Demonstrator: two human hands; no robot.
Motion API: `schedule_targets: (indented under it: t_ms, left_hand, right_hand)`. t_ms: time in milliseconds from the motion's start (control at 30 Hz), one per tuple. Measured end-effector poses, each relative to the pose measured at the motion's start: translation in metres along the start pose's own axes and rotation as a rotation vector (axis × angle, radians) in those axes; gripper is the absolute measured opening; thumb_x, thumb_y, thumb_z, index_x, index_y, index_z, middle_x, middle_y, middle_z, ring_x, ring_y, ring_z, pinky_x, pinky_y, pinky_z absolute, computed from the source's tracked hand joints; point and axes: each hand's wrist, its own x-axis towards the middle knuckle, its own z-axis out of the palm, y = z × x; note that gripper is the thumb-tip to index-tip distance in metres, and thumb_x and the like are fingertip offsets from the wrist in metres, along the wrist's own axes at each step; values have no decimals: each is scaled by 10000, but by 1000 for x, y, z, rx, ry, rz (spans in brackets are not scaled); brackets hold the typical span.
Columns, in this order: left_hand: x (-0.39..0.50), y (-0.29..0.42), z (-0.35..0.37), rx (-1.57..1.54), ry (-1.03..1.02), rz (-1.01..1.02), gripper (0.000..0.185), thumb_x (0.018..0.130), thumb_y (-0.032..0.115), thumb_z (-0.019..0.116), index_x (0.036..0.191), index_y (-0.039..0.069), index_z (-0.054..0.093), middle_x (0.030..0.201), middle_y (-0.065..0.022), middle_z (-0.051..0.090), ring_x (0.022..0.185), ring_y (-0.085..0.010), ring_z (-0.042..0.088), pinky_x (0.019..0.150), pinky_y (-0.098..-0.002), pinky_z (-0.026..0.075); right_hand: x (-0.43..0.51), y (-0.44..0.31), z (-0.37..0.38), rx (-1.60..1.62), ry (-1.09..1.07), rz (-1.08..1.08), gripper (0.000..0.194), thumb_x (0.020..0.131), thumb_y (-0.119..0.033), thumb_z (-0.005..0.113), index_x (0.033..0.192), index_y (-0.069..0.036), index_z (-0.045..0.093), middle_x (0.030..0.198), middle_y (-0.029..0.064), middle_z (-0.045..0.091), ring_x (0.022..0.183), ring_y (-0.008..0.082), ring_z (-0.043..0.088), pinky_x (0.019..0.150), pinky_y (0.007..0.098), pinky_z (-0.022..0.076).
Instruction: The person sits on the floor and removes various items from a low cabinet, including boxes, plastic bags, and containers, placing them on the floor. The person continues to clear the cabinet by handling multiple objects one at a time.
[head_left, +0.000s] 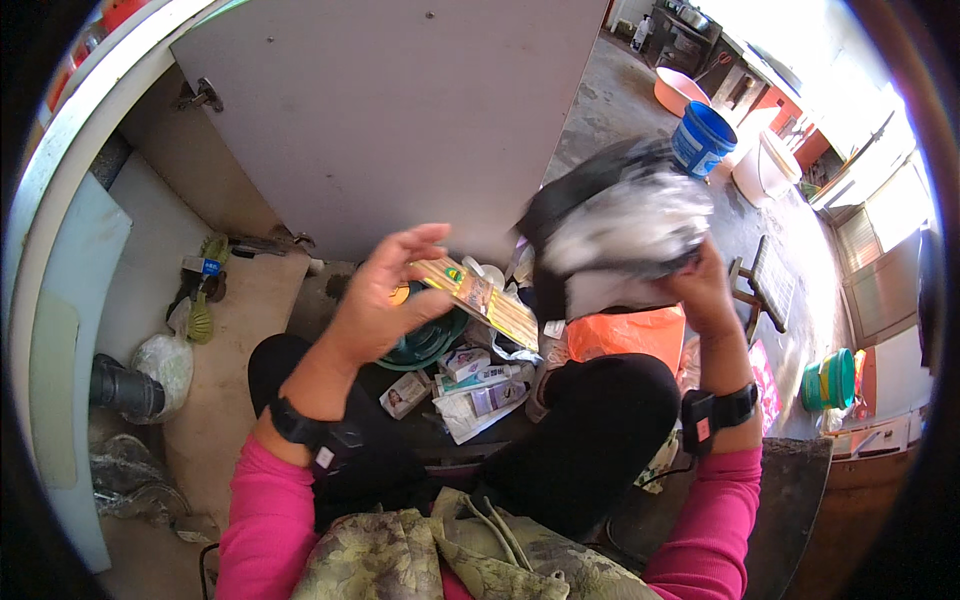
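My left hand (394, 300) has its thumb and fingers around one end of a flat pack of wooden chopsticks (480, 296), which bears a printed label. The pack slants down to the right above a heap of small goods. My right hand (701, 289) grips the edge of a black and white plastic bag (630, 221), blurred by motion. Below that bag is an orange plastic bag (626, 336). Between my knees lie toothpaste-like tubes (480, 379), a small box (406, 395) and a dark green basin (424, 337), partly hidden by my left hand.
A cabinet door (390, 127) stands swung out ahead. Inside the cabinet at left are a green scrub brush (200, 319) and a black pipe (127, 390). Rightward on the floor stand a blue bucket (703, 139), a white bucket (766, 169), a low stool (769, 285) and a green bucket (827, 380).
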Motion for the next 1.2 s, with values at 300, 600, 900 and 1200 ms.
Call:
schedule_targets:
  t_ms: [300, 600, 900, 1200]
  left_hand:
    - [-52, -8, -92, 256, 531, -166, 232, 836, 164, 612, 1039, 58, 577, 1020, -41, 619, 895, -99, 550, 768, -241, 427]
    - [-175, -31, -208, 564, 962, -356, 184, 838, 127, 620, 986, 19, 601, 929, -29, 622, 842, -93, 563, 776, -238, 458]
    - [-269, -133, -295, 804, 975, -680, 286, 790, 229, 649, 999, 39, 607, 906, -104, 648, 822, -196, 622, 752, -308, 484]
    - [-169, -179, -374, 866, 946, -562, 620, 800, 283, 637, 1321, 72, 375, 1230, -211, 465, 1008, -270, 564, 857, -372, 448]
  right_hand:
    - [-3, 204, -110, 182, 595, 404, 564, 686, -126, 737, 1182, -5, 496, 1011, 96, 595, 940, 203, 548, 822, 329, 430]
    - [20, 329, -112, -570, 246, 818, 516, 743, -262, 674, 1136, -2, 466, 819, 72, 536, 646, 148, 523, 468, 295, 416]
    - [54, 188, -118, -356, 76, 418, 518, 804, -114, 607, 1262, 19, 404, 803, 18, 573, 623, 81, 523, 539, 217, 423]
    - [20, 37, 73, -508, -456, 388, 515, 735, 18, 600, 1231, -13, 465, 855, 48, 595, 785, 132, 567, 740, 260, 466]
